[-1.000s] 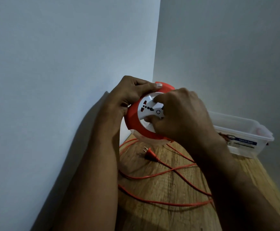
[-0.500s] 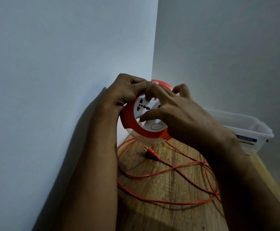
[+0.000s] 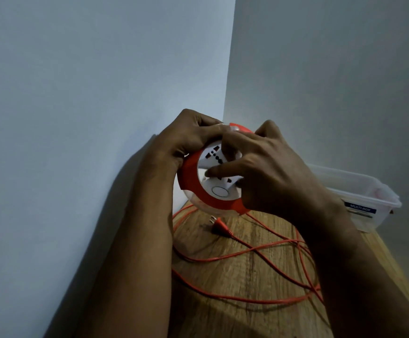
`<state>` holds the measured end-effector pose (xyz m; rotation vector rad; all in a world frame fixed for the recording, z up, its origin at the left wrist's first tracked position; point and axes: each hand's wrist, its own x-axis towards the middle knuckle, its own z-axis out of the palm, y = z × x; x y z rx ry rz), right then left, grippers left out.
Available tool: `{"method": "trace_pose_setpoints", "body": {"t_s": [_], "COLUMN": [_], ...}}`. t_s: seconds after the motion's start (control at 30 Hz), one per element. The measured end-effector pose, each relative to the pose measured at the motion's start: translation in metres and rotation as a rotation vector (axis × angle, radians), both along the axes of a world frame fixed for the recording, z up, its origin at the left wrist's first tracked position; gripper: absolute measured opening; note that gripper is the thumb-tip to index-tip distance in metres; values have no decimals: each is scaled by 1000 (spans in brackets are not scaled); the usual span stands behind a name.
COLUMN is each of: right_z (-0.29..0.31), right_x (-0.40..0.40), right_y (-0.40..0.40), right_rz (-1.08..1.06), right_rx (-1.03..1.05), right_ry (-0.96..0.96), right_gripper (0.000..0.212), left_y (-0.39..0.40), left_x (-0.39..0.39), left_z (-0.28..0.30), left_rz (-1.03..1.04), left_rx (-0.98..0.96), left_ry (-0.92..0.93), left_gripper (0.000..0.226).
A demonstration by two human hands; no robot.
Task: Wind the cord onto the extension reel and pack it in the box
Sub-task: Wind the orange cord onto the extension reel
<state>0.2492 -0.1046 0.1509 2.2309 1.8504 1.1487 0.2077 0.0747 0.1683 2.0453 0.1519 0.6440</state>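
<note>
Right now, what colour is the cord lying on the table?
Orange-red; the cord shows plainly in the head view.

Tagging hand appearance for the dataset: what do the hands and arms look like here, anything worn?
Two bare hands, left hand and right hand, with bare forearms running to the bottom edge of the picture. No sleeves, gloves, watch or bracelet show. No rings are visible on the fingers in view. Lighting is dim, so finer detail such as nails cannot be told.
</note>
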Motion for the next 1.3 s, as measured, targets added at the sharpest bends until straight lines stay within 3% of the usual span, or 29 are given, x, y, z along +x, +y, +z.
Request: {"method": "trace_pose_setpoints", "body": {"t_s": [0.1, 0.3, 0.73, 0.93, 1.03, 1.3], "right_z": [-5, -18, 8, 8, 8, 0], "right_x": [3, -9, -26, -23, -25, -7], "right_y": [2, 22, 3, 3, 0, 6], "right_rz": [-30, -117, -106, -99, -156, -88], "right_rx": [88, 384, 167, -123, -176, 69], "right_ry": [21, 283, 27, 83, 103, 59], "right_gripper": [47, 43, 34, 64, 69, 59], "left_y": [-2, -7, 4, 2, 2, -1], "left_x": [-1, -2, -12, -6, -4, -9], "left_z": [0, 1, 5, 5, 3, 6], "left_rz": [2, 9, 26, 36, 46, 44], "left_rx": [-25, -97, -64, -19, -1, -17], "left_ry": [-5, 1, -38, 4, 23, -29], "left_gripper": [16, 16, 17, 25, 26, 18]}}
